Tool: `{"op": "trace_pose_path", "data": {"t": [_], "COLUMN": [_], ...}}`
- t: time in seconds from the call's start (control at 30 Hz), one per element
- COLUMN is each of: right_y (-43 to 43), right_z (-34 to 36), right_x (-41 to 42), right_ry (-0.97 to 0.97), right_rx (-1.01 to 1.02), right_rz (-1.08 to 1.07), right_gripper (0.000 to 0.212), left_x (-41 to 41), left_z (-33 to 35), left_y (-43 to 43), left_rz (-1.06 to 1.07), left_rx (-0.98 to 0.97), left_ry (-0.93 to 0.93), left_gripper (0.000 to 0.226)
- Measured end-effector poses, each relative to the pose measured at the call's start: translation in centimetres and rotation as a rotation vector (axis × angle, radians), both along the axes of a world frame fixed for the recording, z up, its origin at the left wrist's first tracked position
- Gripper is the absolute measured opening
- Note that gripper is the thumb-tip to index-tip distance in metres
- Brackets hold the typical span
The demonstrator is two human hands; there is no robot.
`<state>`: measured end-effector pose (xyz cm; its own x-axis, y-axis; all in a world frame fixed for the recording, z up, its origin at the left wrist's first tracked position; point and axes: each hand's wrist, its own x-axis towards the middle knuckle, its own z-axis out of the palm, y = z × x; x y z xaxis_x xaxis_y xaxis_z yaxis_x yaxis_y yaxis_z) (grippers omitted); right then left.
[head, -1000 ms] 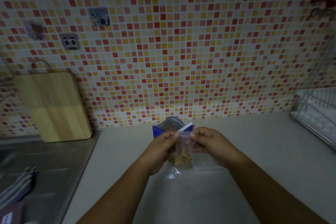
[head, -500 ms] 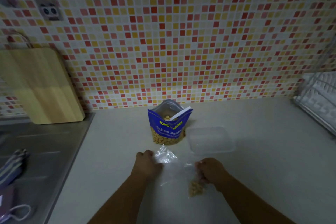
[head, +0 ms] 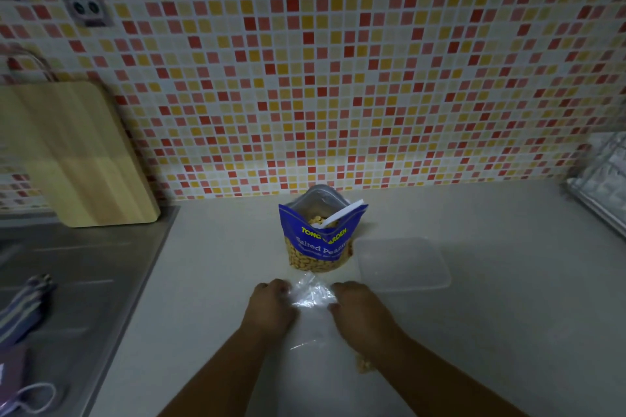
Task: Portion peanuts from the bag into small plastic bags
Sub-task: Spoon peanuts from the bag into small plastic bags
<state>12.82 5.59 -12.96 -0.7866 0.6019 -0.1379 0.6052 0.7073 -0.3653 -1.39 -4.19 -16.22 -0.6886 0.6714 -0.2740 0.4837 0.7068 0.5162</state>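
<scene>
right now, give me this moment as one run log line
left hand: grips crumpled clear plastic bag | right hand: grips same bag | blue peanut bag: upright, open, white plastic spoon inside

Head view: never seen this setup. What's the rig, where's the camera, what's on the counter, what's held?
There is no machine here: a person works with two bare hands, and one wide-angle camera on their head looks forward and down, so the arms enter from the bottom. The left hand and right hand both curl their fingers onto a crumpled clear plastic bag lying on the counter. Behind it stands an open blue peanut bag with a white scoop inside; a clear plastic container lies to its right. A few peanuts show by the right forearm. A cutting board leans on the tiled wall beside the sink.
</scene>
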Motion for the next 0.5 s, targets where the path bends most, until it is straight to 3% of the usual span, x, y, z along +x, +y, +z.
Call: {"op": "trace_pose_path", "data": {"t": [0.1, 0.13, 0.2, 0.27, 0.33, 0.5], "right_y": [0.0, 0.0, -0.1, -1.2, -1.6, -1.1], "right_z": [-1.9, -2.7, -2.9, -1.0, -1.3, -1.2], "right_x": [-2.0, -2.6, -3.3, -2.9, -2.9, -2.7], "right_ry": [-0.133, -0.197, -0.128, -0.174, -0.133, -0.095], "right_rx": [0.001, -0.098, -0.063, -0.134, -0.175, -0.101], "right_rz": [0.055, 0.019, -0.022, -0.037, -0.062, -0.067], "right_gripper": [0.040, 0.043, 0.039, 0.021, 0.024, 0.027], "left_x": [-0.1, -0.1, -0.2, -0.3, -0.6, -1.8], "left_z": [0.3, 0.4, 0.5, 0.5, 0.6, 1.9], "left_y": [-0.2, -0.3, -0.3, -0.5, -0.8, -1.6], "left_rz": [0.007, 0.015, 0.051, 0.088, 0.108, 0.104], "left_rx": [0.004, 0.006, 0.026, 0.057, 0.092, 0.144], "left_ry": [-0.022, -0.028, -0.055, -0.088, -0.119, -0.170], "left_gripper": [0.046, 0.045, 0.035, 0.020, 0.009, 0.019]}}
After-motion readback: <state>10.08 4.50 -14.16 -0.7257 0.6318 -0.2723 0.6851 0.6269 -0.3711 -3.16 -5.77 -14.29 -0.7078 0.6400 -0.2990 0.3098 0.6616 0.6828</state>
